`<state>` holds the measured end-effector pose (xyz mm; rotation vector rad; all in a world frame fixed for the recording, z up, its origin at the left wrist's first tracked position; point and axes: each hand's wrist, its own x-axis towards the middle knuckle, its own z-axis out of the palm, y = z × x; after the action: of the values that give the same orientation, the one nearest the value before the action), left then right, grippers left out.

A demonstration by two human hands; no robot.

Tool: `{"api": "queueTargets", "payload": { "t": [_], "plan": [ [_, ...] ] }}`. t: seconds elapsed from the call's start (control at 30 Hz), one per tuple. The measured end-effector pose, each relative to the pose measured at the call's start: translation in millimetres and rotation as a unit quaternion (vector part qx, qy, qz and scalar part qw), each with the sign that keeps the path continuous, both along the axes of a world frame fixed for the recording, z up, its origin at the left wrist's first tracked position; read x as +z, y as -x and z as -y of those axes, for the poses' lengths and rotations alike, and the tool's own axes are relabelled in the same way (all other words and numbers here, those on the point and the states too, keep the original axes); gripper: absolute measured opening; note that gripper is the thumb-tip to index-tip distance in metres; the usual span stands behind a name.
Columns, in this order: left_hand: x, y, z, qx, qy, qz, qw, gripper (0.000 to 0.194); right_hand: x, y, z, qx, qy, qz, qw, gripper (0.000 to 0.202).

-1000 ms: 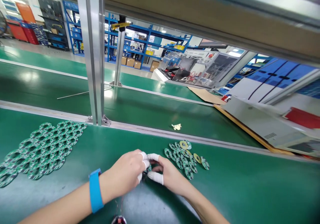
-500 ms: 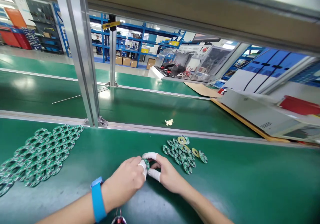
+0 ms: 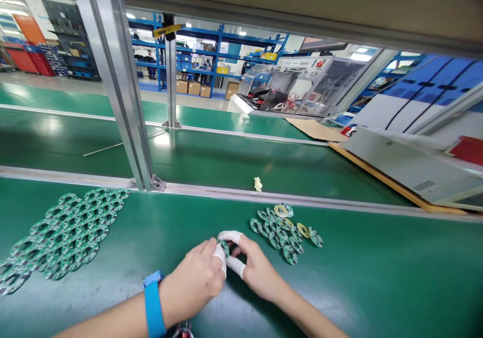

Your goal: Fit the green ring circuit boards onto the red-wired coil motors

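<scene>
When viewed from the left, first a wide group of green rings (image 3: 75, 226), flat and very close together on the bench (image 3: 370, 282). Next a blue strap (image 3: 154, 303) on the left wrist, then, cut by the bottom edge, a round part with red wires (image 3: 184, 333). Left hand (image 3: 196, 280) with fingers pressed together, apparently pinching the left side of the held ring (image 3: 225, 248); cannot tell the exact place of the thumb. Ring tilted, between both hands, partly covered by fingers. Looks thin, light and rather stiff, maybe fragile at its small parts; better to hold by the outer rim, softly, without bending. May slip a little under the white finger covers (image 3: 236, 266). Right hand (image 3: 258, 270) with forefinger and thumb curved around the right side, forefinger at the upper rim; cannot tell how firmly. Farther right, a loose pile (image 3: 277, 231) of similar rings with yellow discs (image 3: 299, 227).
</scene>
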<state>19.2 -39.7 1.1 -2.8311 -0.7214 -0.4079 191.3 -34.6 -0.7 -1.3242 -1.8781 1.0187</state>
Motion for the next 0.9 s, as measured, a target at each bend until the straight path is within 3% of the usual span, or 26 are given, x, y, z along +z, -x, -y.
{"api": "queueTargets", "payload": {
  "t": [0.07,0.17,0.3,0.4,0.57,0.7,0.9],
  "plan": [
    [-1.0,0.2,-2.3,0.001,0.023,0.023,0.999,0.012,0.1,-0.6,-0.3,0.003,0.002,0.002,1.0,0.035],
    [4.3,3.0,-9.3,0.031,0.139,0.09,0.986,0.015,1.4,-0.4,-0.7,0.008,0.006,0.001,1.0,0.032],
    [14.6,9.3,-19.2,0.119,0.305,0.224,0.918,0.039,4.1,0.0,0.1,0.007,0.008,0.002,1.0,0.032],
    [12.5,9.6,-23.2,0.166,0.362,0.222,0.89,0.054,6.8,-1.2,1.5,0.019,0.023,0.002,1.0,0.037],
    [-2.2,3.4,-27.1,0.161,0.35,0.172,0.907,0.027,8.8,-0.3,2.2,0.022,0.011,0.025,0.999,0.038],
    [-7.2,3.1,-28.1,0.15,0.333,0.155,0.918,0.025,9.2,3.1,0.4,0.016,-0.025,0.068,0.997,0.028],
    [-8.4,4.1,-26.8,0.155,0.336,0.15,0.917,0.021,15.3,6.5,0.6,0.016,-0.01,0.063,0.998,0.025]
  ]
}}
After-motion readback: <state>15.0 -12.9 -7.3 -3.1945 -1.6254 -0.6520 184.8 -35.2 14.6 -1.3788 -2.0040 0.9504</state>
